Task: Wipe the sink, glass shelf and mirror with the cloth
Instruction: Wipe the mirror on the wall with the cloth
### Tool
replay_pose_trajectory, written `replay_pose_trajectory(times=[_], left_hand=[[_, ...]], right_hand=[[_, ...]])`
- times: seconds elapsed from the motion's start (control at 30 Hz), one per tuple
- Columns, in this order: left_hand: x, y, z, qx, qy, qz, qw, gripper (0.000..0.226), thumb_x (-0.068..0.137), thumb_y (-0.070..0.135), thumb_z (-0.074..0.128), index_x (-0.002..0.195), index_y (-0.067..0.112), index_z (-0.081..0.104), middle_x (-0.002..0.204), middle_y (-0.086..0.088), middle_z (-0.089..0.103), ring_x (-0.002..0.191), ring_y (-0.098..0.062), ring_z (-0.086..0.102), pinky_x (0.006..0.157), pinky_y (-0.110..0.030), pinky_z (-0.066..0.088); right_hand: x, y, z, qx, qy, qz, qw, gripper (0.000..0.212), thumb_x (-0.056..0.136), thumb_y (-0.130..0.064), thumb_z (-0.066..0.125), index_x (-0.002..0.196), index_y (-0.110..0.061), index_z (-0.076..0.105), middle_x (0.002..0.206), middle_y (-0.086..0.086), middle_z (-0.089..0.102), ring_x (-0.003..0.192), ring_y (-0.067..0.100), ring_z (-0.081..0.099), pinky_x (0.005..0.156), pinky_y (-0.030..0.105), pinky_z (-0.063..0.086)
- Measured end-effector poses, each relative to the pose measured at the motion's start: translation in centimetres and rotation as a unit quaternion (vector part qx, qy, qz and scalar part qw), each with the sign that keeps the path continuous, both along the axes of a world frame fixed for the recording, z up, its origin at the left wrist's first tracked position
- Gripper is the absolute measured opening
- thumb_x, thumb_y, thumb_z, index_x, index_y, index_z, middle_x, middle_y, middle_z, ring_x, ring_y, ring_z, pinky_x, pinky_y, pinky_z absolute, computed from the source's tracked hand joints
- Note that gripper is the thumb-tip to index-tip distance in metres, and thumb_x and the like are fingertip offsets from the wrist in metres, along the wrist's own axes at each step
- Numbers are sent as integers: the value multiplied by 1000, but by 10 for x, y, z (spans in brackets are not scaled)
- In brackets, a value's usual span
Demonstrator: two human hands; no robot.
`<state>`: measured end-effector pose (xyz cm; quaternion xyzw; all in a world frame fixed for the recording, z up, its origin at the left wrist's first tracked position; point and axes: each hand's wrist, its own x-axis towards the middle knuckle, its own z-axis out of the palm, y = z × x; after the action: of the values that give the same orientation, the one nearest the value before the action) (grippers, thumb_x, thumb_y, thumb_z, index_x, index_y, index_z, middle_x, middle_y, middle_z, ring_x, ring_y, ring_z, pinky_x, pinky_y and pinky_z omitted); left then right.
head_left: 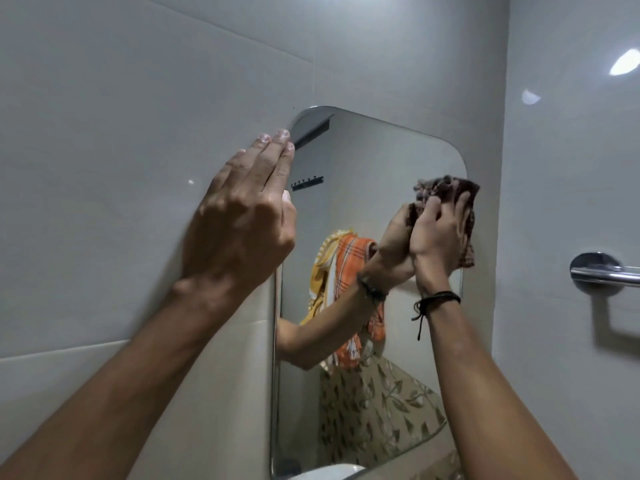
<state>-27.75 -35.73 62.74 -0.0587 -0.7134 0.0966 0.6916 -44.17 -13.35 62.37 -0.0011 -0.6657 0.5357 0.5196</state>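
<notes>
Cloth (446, 188), dark maroon with a faint check, is bunched against the mirror (374, 161) close to its upper right corner. The right hand (436, 237) holds it there with its back to the room and its wrist bent upward. Its fingers (460, 209) are slightly spread and curl into the fabric. A crumpled wad stands up past the fingertips, and a loose flap hangs down the little-finger side, past the heel of the hand. A black cord bracelet (436, 301) is tied round that wrist. The glass right under the fingers shows the same hand and forearm reflected, meeting the real one.

Across the glass, the left hand (242, 223) lies flat on the grey wall tile (104, 133), arm stretched up. Its fingers (277, 150) are straight and pressed together. Their tips sit just beside the mirror's rounded upper left corner, and the thumb side lies along the mirror's edge.

Lower in the glass, between the two forearms, hangs the reflection of an orange-and-yellow checked towel (349, 258). Beyond the cloth, on the side wall, is a chrome rail (602, 271).
</notes>
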Motion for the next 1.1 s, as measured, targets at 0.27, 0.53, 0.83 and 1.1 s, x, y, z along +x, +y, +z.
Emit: replay_pose_trajectory(times=[0.27,0.53,0.83,1.1], left_hand=[[-3,-1,-1,-8,7,2,1000,55,97,11,43,152,4,44,159,-8,41,147,-24,38,124,-36,25],[-2,-2,-1,-7,4,6,1000,55,98,10,44,153,5,42,161,-8,40,148,-24,37,124,-35,24],[-3,-2,-1,-8,7,13,1000,55,99,9,43,154,4,41,161,-9,39,149,-25,36,125,-36,22],[-3,-2,0,-9,6,6,1000,54,98,7,43,153,5,43,160,-8,40,148,-25,37,124,-36,25]], right_hand=[[68,-95,-71,258,175,-35,950,59,101,-39,29,158,-29,24,167,0,16,155,19,14,124,51,13],[35,-51,-10,194,140,-7,971,58,101,-44,24,159,-34,21,167,-4,15,154,17,14,124,53,10],[21,-25,-87,-12,9,8,1000,62,99,-50,26,157,-30,28,167,-6,18,154,14,17,124,45,18],[81,-105,-108,250,152,-7,956,59,101,-37,31,159,-33,21,168,-3,12,155,17,11,125,50,12]])
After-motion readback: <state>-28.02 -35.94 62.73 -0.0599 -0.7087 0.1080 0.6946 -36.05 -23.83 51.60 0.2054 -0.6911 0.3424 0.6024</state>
